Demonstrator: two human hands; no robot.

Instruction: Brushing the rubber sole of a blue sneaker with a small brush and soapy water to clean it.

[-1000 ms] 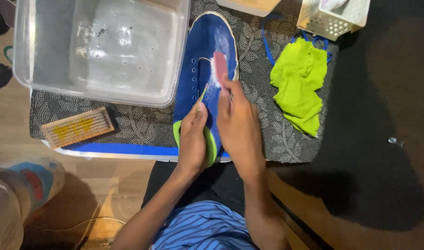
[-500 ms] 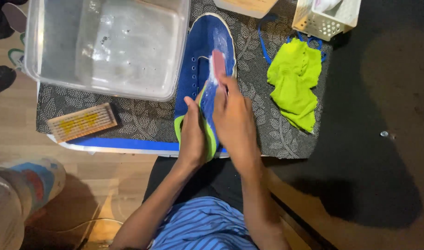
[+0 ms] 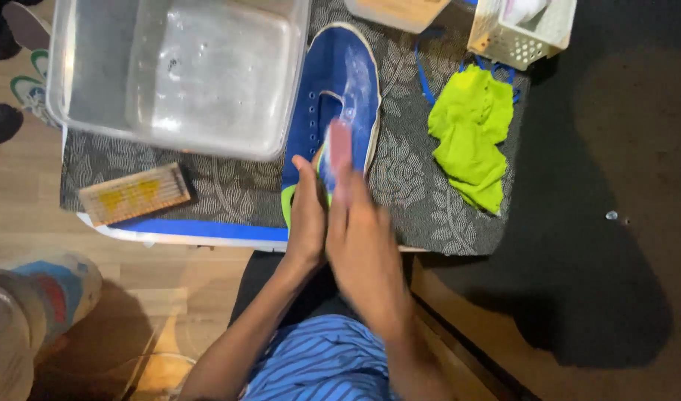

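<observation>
Blue canvas shoe, toe pointing away, just right of the clear plastic tub on the patterned mat; likely light, soft in the upper, stiffer at the sole, slippery where wet. Heel gripped by left hand; right hand closed around a small pinkish brush. Best held at heel or sole.

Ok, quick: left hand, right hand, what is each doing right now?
Left hand: closed on the heel end of the blue shoe, steadying it.
Right hand: closed on a small pale brush pressed to the shoe; blurred.
</observation>
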